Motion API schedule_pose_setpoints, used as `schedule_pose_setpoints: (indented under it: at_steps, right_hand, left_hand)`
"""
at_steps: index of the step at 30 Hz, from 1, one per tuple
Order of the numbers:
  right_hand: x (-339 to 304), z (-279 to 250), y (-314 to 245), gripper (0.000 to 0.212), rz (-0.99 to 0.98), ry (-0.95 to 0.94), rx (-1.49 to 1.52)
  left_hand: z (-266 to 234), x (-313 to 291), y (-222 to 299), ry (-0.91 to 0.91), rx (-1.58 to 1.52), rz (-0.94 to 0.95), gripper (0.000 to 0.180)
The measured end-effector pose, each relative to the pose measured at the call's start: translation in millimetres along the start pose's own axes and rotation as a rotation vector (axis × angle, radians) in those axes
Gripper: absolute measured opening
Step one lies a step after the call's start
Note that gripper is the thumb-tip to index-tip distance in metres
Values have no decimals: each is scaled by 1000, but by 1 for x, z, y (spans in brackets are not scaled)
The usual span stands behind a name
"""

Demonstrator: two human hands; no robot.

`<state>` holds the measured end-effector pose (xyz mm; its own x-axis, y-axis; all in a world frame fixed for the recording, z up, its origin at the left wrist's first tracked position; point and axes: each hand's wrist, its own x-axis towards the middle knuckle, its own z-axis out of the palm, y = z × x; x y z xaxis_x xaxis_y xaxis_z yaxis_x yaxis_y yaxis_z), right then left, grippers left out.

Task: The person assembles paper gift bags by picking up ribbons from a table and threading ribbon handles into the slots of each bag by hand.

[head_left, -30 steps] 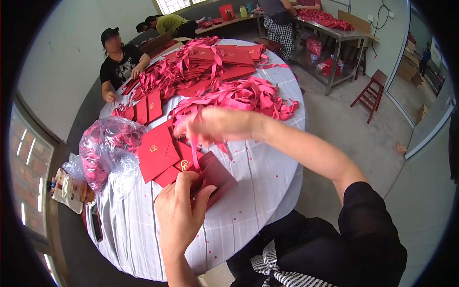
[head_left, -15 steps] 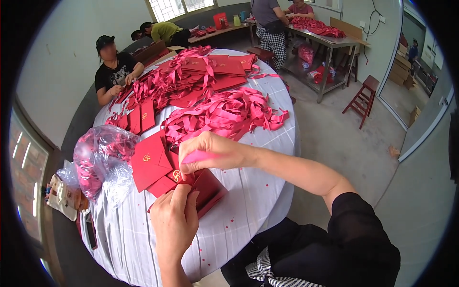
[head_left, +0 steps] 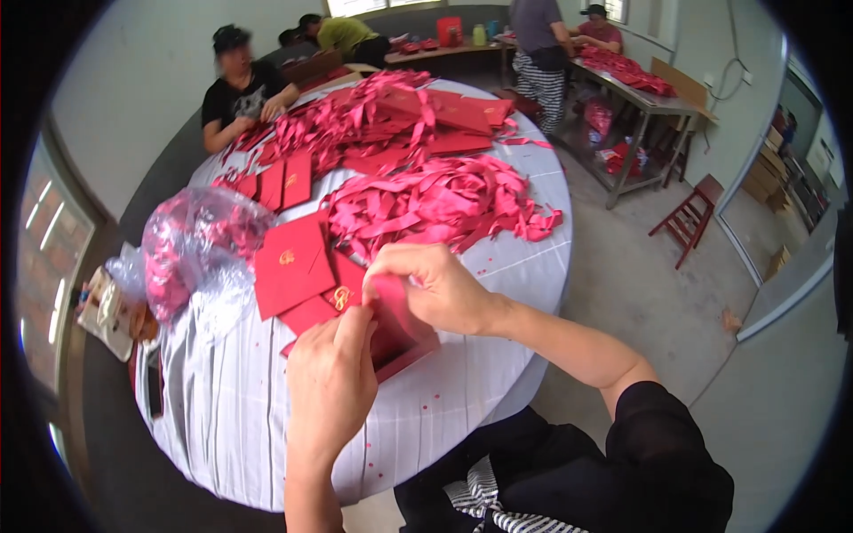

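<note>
Item: red envelope [head_left: 404, 333], near edge of the round table [head_left: 444, 417], on a stack of like envelopes. I see my left hand [head_left: 330, 386] pinching its lower edge, my right hand [head_left: 435, 286] gripping its pink flap. Adjacent: pink ribbon pile [head_left: 440, 200], clear plastic bag [head_left: 191, 253].

One clear bag [head_left: 191, 253], one red stool [head_left: 689, 213], two hands (both the wearer's) [head_left: 333, 391].
</note>
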<state>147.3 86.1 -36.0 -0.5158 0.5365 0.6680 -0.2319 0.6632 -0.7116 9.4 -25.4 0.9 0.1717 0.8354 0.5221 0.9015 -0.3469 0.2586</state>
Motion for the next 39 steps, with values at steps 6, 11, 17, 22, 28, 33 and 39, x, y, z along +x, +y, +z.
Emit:
schedule_pose_setpoints:
  at_steps: [6,11,17,22,28,33,39]
  right_hand:
    - [3,4,0,10,-58,130,-60]
    - [-2,1,-1,10,67,87,-69]
    - [-4,5,-3,7,-91,114,-200]
    - [-9,3,-4,10,-205,102,-359]
    - [-23,16,-3,13,-257,99,-433]
    - [-32,29,3,11,-246,169,-407]
    - [-37,33,13,19,285,214,-71]
  left_hand:
    - [-22,-11,-19,345,-140,34,28]
    - [-25,-44,-42,284,-270,-431,24]
    - [-18,-49,-46,-57,-800,-716,61]
    - [-2,-33,-42,-24,-1191,-764,39]
    - [25,-30,-44,352,-609,-457,12]
    - [33,-33,-47,404,-539,-488,13]
    - [36,-36,-51,366,-646,-564,15]
